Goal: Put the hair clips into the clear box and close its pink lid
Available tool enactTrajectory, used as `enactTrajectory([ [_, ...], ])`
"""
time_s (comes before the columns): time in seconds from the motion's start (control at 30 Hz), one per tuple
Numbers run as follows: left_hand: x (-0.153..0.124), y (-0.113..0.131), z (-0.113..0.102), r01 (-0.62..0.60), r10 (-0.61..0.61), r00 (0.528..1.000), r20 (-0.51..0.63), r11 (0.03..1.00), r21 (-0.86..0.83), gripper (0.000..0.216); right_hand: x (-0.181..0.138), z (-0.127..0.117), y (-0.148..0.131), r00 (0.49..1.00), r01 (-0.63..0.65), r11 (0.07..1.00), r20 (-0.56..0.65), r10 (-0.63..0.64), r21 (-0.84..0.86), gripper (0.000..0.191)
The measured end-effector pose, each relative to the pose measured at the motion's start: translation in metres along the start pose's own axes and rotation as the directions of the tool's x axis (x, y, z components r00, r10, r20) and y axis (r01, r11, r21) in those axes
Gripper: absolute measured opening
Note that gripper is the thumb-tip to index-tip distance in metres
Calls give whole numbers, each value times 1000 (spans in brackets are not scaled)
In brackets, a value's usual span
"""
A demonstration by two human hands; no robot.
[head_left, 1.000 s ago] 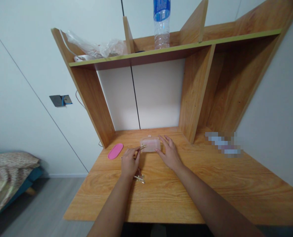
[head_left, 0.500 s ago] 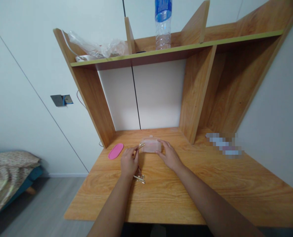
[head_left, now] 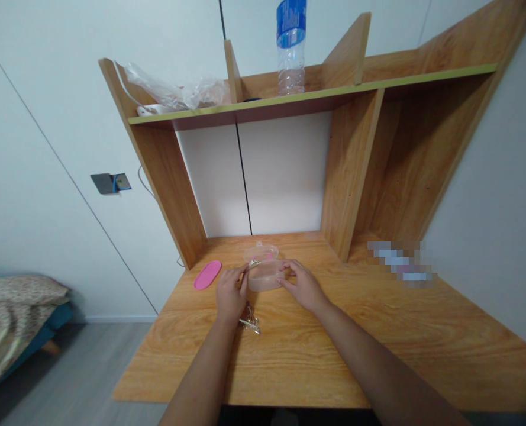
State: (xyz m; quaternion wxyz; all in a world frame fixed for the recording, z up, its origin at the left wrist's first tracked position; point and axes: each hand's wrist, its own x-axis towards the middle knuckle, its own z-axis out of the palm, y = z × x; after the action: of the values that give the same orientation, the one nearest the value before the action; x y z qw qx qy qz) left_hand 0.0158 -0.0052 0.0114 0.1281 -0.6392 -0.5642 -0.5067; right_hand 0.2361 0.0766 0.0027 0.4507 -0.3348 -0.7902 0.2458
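Note:
A clear oval plastic box (head_left: 265, 285) rests on the desk with its hinged lid (head_left: 263, 253) swung back behind it. At the box's right end, my right hand (head_left: 305, 287) pinches the wall between thumb and fingers. My left hand (head_left: 231, 293) is at the left end, its fingertips closed on a small gold metal clip (head_left: 254, 263), which lies over the box's rear left rim. Several more gold clips (head_left: 250, 322) lie in a small heap beside my left wrist, partly hidden by it. To the left sits a pink oval tray or lid (head_left: 207, 275).
A wooden shelf unit (head_left: 355, 177) stands along the back of the desk (head_left: 298, 367). Up on the shelf are a plastic bottle with a blue label (head_left: 291, 47) and a crumpled clear bag (head_left: 191, 92). A blurred-out item (head_left: 398, 260) lies at the right.
The plastic box has come nearer to me and turned so its inside shows, with the lid now lying open behind. My left hand keeps hold of the gold clip.

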Motion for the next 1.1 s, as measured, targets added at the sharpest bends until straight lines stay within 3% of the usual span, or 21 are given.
enactTrajectory([
  [0.23, -3, -4, 3, 63, -62, 998, 12, 997, -42, 16, 0, -2, -6, 1000, 12, 1000, 11, -12, -17, 19],
  [1.1, -3, -2, 5, 80, -66, 992, 106, 988, -135, 20, -1, -1, -2, 1000, 0, 1000, 13, 0, 14, 19],
])
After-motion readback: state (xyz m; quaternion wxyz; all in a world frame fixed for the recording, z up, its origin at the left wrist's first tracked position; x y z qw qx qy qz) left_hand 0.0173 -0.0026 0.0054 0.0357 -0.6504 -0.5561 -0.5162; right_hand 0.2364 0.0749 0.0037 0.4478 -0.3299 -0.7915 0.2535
